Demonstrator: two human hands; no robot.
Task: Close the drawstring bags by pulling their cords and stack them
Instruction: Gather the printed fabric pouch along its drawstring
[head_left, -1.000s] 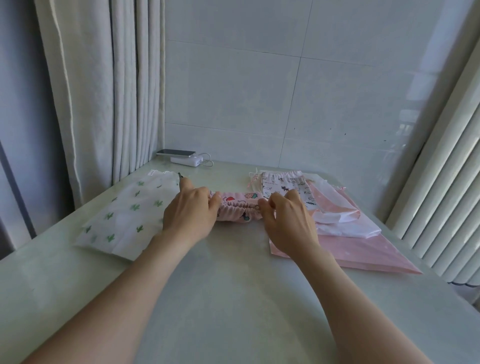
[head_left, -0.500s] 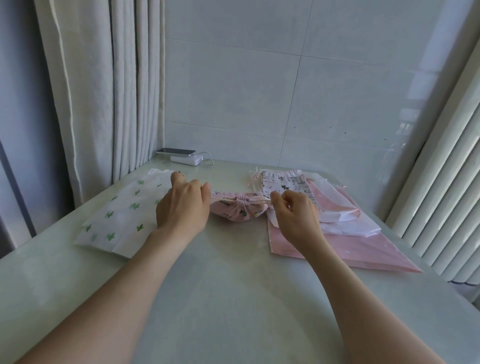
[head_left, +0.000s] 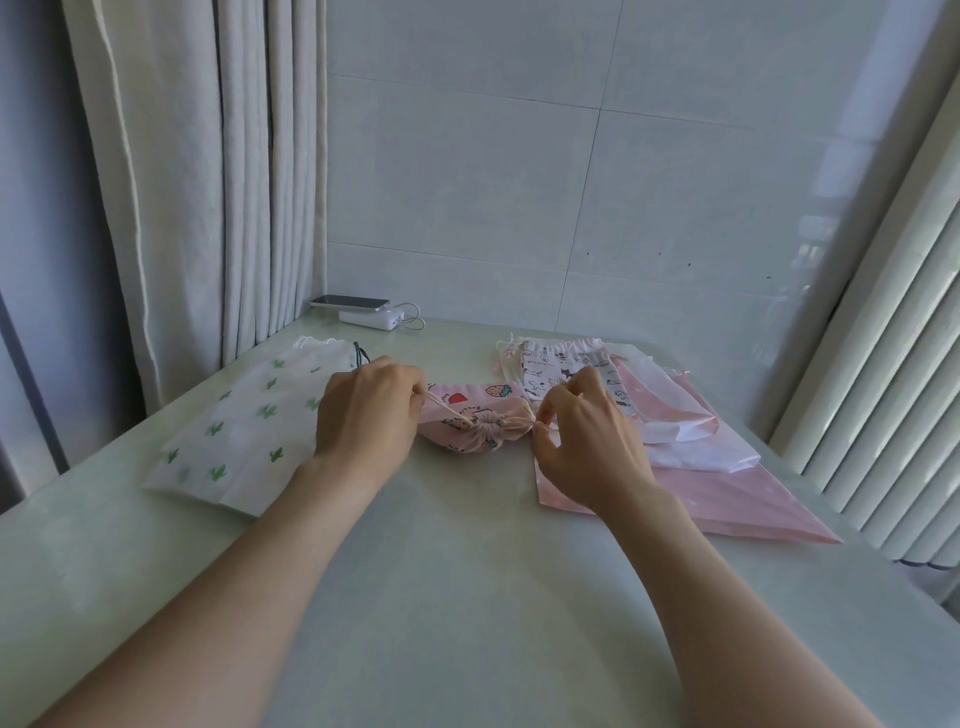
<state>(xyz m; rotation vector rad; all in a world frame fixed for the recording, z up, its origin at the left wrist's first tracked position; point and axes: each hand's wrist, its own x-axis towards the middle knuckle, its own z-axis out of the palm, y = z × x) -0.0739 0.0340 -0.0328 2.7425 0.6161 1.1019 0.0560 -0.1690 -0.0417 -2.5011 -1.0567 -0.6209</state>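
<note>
Over the table (head_left: 467, 597) now, and the pink strawberry bag (head_left: 467, 434) sits mid-table, its mouth drawn into a tight pucker and its body bunched on the tabletop. The left hand (head_left: 363, 415) is just left of that bag with its fingers curled in. Thumb and forefinger pinch the cord (head_left: 445, 410), which runs taut from the hand down to the pucker. The right hand (head_left: 587, 441) is just right of the bag, fingers curled narrow. Its fingertips pinch the cord's other end, tight against the bag's right corner, and little of the cord shows there. Both forearms reach in from the near edge.

Left of the strawberry bag lies the cactus bag (head_left: 244, 431), flat, white with green cacti, a dark cord at its far end. The left hand overlaps its right edge in this view; whether they touch I cannot tell.

Right of the strawberry bag there is a pile of 3 overlapping bags. The animal-print bag (head_left: 561, 364) is at the far end, with a white bag (head_left: 685, 447) beside it. Both lie on a big flat pink bag (head_left: 737, 504).

Well beyond the strawberry bag and to its left, by the tiled wall (head_left: 519, 182), a phone (head_left: 350, 301) rests on a white power bank (head_left: 371, 318). A curtain (head_left: 208, 182) hangs far left, and white slats (head_left: 883, 389) stand far right.
</note>
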